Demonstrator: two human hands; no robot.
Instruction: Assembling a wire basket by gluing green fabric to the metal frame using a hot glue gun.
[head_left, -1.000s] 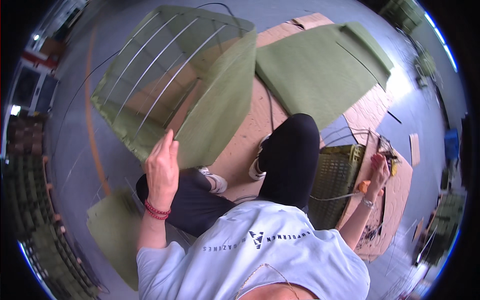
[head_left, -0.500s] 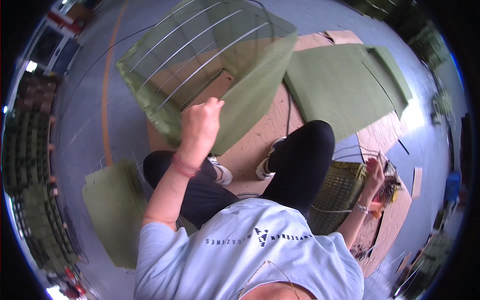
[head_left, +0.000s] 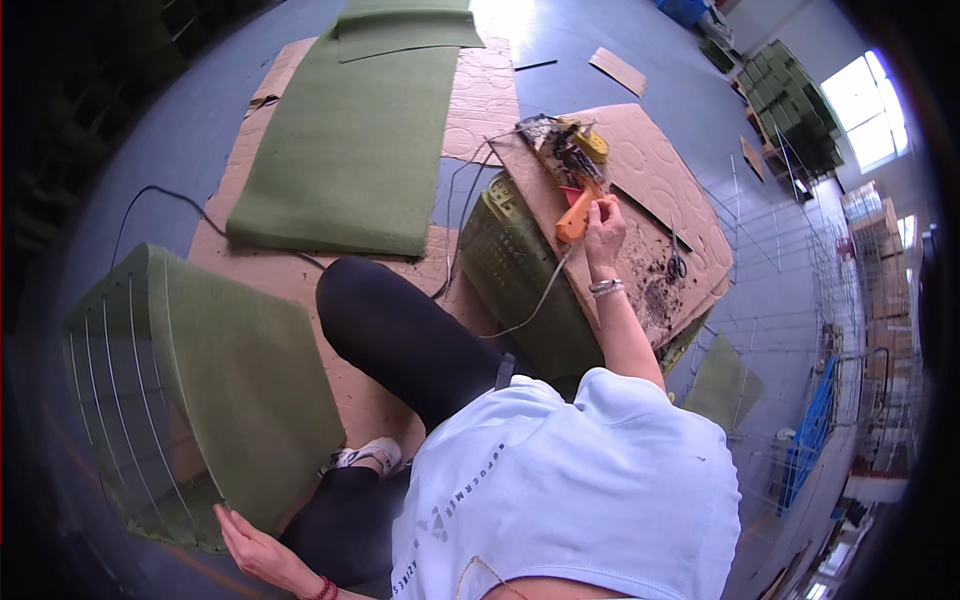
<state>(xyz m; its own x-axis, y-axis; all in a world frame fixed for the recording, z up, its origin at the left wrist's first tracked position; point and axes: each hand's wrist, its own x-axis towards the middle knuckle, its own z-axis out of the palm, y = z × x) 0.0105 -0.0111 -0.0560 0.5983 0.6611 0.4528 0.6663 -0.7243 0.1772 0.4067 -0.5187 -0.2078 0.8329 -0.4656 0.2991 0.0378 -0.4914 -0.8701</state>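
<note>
An orange glue gun [head_left: 573,222] with a red trigger lies on a grimy cardboard sheet [head_left: 655,150] at the right. My right hand [head_left: 604,238] has its fingers closed on the handle end. A pale cord runs from the gun down toward my lap. At the lower left, my left hand [head_left: 257,548] reaches out with straight fingers, their tips against the lower corner of a wire-framed box [head_left: 245,370] covered in green sheet. The thumb of that hand is hidden. Thin metal rods cross the box's side.
Under the cardboard sits a green crate [head_left: 505,240]. Scissors [head_left: 677,264] and dark crumbs lie on the cardboard. Ahead, a large green sheet [head_left: 350,150] rests on floor cardboard [head_left: 275,90]. A black cable [head_left: 200,207] crosses the floor. Wire panels [head_left: 770,300] stand at the right.
My view has swung to the right. My right hand has come onto the glue gun's handle. My left hand, closed in front of the box before, now has straight fingers at its corner.
</note>
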